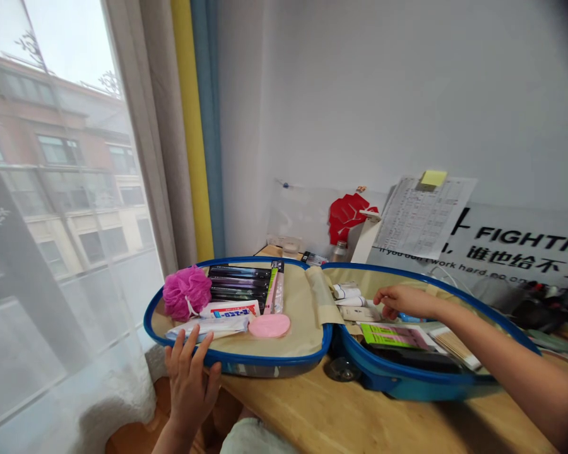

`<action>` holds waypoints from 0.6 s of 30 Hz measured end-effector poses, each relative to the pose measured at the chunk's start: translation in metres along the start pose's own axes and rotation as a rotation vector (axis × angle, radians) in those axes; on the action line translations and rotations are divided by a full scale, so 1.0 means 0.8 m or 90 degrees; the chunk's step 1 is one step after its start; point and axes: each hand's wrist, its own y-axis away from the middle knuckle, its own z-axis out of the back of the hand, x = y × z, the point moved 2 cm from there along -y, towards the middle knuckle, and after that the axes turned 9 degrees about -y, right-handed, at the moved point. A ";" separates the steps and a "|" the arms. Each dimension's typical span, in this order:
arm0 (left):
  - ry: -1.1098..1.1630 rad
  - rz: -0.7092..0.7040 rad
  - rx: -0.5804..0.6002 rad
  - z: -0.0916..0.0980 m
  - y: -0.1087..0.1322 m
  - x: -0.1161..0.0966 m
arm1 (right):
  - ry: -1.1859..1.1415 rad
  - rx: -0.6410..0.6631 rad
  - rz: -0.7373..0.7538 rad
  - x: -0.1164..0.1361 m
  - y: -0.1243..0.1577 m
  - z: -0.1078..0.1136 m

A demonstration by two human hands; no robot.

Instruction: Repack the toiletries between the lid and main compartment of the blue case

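Note:
A blue-rimmed suitcase (329,328) lies open on the desk, its beige lining showing. My left hand (189,384) rests with spread fingers on its near rim, below a white packet (208,326). In the left half lie a pink bath puff (186,292), dark boxed toothbrushes (239,284), a white tube box (230,309) and a round pink sponge (269,325). My right hand (404,301) hangs loosely curled over the right half, just above a small blue item (413,318). White tubes (348,296) and a green-and-pink packet (394,336) lie nearby.
The wooden desk (360,416) runs beneath the suitcase, with a window and sheer curtain (61,239) to the left. Behind it stand a printed sheet (421,217), a red fist cutout (346,216) and a black-lettered poster (515,249). Dark clutter (544,309) sits at the right.

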 end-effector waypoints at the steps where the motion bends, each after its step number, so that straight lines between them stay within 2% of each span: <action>1: 0.001 -0.003 -0.001 0.000 0.000 0.000 | 0.019 -0.002 0.007 -0.001 0.003 0.000; 12: -0.002 0.005 0.002 0.001 -0.001 -0.001 | 0.193 -0.025 0.052 0.013 0.030 -0.010; 18: -0.001 0.000 -0.003 0.002 -0.002 -0.002 | 0.218 0.042 0.076 0.011 0.027 -0.019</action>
